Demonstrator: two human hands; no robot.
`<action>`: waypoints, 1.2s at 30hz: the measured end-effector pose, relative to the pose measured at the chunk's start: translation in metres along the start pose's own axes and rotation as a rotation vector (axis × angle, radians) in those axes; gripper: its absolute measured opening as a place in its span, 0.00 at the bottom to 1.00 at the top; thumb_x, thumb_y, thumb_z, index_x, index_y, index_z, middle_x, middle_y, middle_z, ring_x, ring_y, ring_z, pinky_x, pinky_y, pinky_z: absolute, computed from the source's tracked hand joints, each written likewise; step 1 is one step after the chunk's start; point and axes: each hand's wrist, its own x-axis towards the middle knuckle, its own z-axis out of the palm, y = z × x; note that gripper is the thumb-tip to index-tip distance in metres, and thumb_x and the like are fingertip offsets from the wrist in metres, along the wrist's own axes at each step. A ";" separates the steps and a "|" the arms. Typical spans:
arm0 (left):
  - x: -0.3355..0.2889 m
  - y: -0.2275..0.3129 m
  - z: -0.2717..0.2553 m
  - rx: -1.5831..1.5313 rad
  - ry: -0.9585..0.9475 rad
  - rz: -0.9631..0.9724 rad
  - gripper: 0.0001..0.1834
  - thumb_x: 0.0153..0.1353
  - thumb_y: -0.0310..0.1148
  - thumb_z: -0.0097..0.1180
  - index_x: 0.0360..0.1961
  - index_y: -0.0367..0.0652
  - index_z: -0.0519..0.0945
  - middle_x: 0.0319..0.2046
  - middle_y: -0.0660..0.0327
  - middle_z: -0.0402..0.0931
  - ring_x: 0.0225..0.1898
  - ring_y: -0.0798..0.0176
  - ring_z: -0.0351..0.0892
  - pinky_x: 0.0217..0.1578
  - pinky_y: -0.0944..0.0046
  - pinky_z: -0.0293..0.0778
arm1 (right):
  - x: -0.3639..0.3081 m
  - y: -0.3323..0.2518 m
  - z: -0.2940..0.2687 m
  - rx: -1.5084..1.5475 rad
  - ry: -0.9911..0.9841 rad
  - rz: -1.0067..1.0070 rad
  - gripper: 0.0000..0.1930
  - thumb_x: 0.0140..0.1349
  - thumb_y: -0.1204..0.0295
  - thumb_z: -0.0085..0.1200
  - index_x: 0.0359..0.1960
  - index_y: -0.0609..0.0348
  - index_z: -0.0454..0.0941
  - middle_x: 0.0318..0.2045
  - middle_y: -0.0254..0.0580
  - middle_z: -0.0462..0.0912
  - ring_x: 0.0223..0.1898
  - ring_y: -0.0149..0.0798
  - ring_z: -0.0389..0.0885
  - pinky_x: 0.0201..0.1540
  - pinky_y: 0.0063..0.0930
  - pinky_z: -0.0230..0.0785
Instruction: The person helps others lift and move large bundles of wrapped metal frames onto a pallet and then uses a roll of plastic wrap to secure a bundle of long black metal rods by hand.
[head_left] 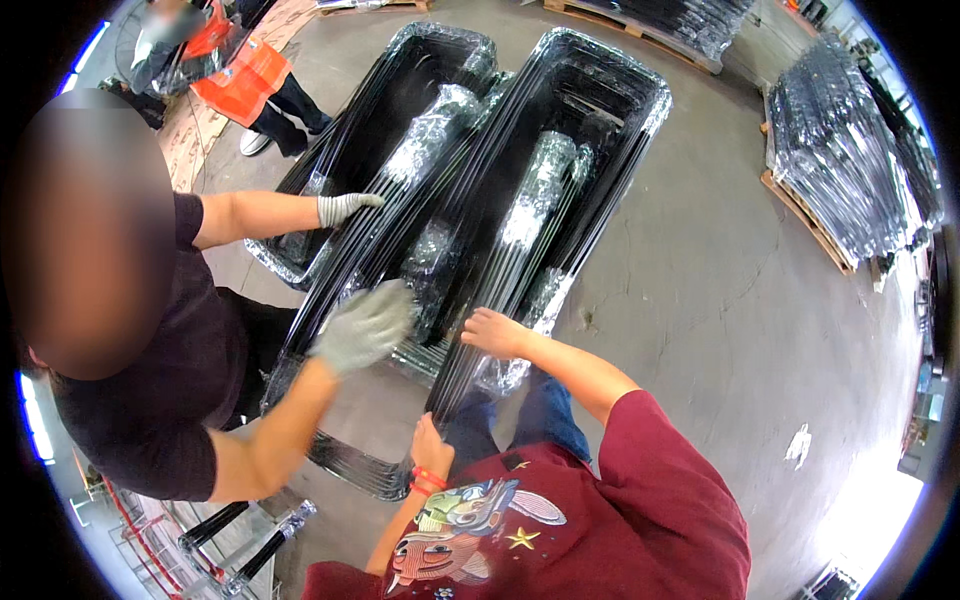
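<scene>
Left grip (430, 450) curled round near end of black frame stack (503, 278), right grip (495, 333) clasping farther along; film (533, 195) already on beyond right grip, seemingly none between grips.

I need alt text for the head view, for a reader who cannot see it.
A person in a maroon shirt has the left hand and right hand on long black bars, partly wrapped in shiny film. At the left, a co-worker in pale gloves reaches in, one hand blurred. A wrapped stack stands on a wooden pallet at right.
</scene>
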 end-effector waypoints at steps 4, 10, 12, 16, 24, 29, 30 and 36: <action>0.019 0.045 -0.001 0.143 0.065 -0.116 0.24 0.40 0.29 0.60 0.42 0.37 0.69 0.37 0.45 0.73 0.41 0.47 0.72 0.40 0.53 0.68 | -0.015 0.045 0.022 0.145 -0.332 0.222 0.13 0.47 0.72 0.48 0.37 0.53 0.75 0.40 0.40 0.75 0.45 0.37 0.71 0.52 0.30 0.59; 0.030 0.030 0.026 0.168 0.086 -0.122 0.26 0.43 0.39 0.62 0.43 0.41 0.71 0.33 0.50 0.76 0.34 0.47 0.76 0.34 0.52 0.71 | -0.004 0.056 0.012 0.381 -0.257 0.192 0.22 0.48 0.73 0.46 0.48 0.59 0.66 0.51 0.51 0.67 0.54 0.45 0.66 0.56 0.34 0.57; 0.025 0.032 0.025 0.172 0.097 -0.118 0.22 0.45 0.39 0.60 0.41 0.41 0.71 0.32 0.52 0.76 0.33 0.47 0.76 0.33 0.52 0.71 | 0.009 0.058 -0.023 0.327 -0.617 0.169 0.24 0.46 0.72 0.50 0.49 0.60 0.65 0.50 0.53 0.67 0.54 0.45 0.66 0.56 0.34 0.57; 0.017 0.045 0.026 0.153 0.133 -0.114 0.19 0.43 0.39 0.62 0.36 0.44 0.73 0.25 0.49 0.75 0.27 0.44 0.75 0.28 0.51 0.69 | -0.012 0.059 -0.014 0.222 -0.279 -0.009 0.28 0.41 0.70 0.56 0.48 0.61 0.66 0.47 0.54 0.69 0.54 0.48 0.64 0.57 0.36 0.56; 0.006 0.075 -0.031 0.115 0.147 -0.113 0.17 0.46 0.42 0.59 0.33 0.43 0.74 0.22 0.50 0.75 0.26 0.44 0.75 0.27 0.52 0.69 | -0.011 0.050 -0.074 0.399 -0.342 0.023 0.30 0.43 0.64 0.58 0.50 0.59 0.66 0.48 0.52 0.69 0.52 0.52 0.66 0.55 0.37 0.58; 0.053 0.097 -0.031 0.181 0.166 -0.005 0.20 0.46 0.45 0.59 0.32 0.40 0.73 0.21 0.48 0.75 0.25 0.44 0.75 0.25 0.51 0.69 | -0.021 0.082 -0.136 0.082 -0.138 -0.015 0.32 0.43 0.64 0.59 0.51 0.65 0.63 0.48 0.54 0.70 0.52 0.51 0.66 0.54 0.37 0.59; 0.068 0.097 -0.028 0.157 0.155 0.008 0.20 0.46 0.45 0.59 0.32 0.40 0.72 0.21 0.48 0.75 0.26 0.43 0.74 0.26 0.51 0.69 | -0.011 0.082 -0.174 0.249 -0.421 0.178 0.33 0.43 0.66 0.59 0.52 0.66 0.62 0.48 0.55 0.70 0.52 0.50 0.67 0.54 0.36 0.59; 0.139 0.137 -0.013 0.163 0.093 0.108 0.20 0.46 0.42 0.59 0.35 0.39 0.71 0.27 0.48 0.75 0.31 0.45 0.74 0.30 0.53 0.69 | -0.019 0.157 -0.133 0.018 -0.275 0.192 0.42 0.36 0.65 0.64 0.55 0.65 0.58 0.52 0.54 0.67 0.56 0.48 0.63 0.59 0.34 0.53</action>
